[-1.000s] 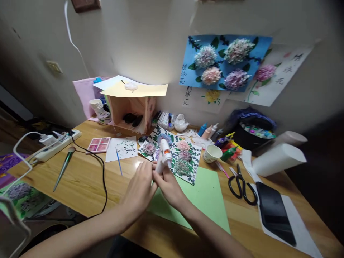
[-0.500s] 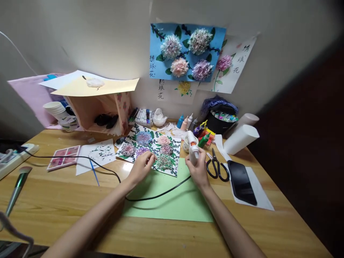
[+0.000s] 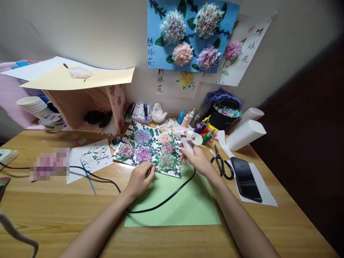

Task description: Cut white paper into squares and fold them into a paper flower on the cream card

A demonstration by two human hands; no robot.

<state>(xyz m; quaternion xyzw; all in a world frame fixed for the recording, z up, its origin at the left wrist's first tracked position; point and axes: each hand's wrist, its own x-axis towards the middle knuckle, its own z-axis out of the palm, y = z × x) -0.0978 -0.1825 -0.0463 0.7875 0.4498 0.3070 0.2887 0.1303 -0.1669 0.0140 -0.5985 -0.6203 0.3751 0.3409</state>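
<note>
I note the right hand (image 3: 197, 161), clasping the glue gun (image 3: 188, 140), has tipped it level; left hand (image 3: 141, 177), fingers curled, now pins the flower picture (image 3: 150, 148).

A wooden table (image 3: 53, 211) carries it all: a green sheet (image 3: 188, 208) lies near the middle, with a flower picture (image 3: 145, 147) just beyond it. Left, a black cable (image 3: 94, 176) crosses white paper (image 3: 92, 157). Right, scissors (image 3: 221, 163) lie beside a dark phone (image 3: 245, 175) on white paper.
</note>
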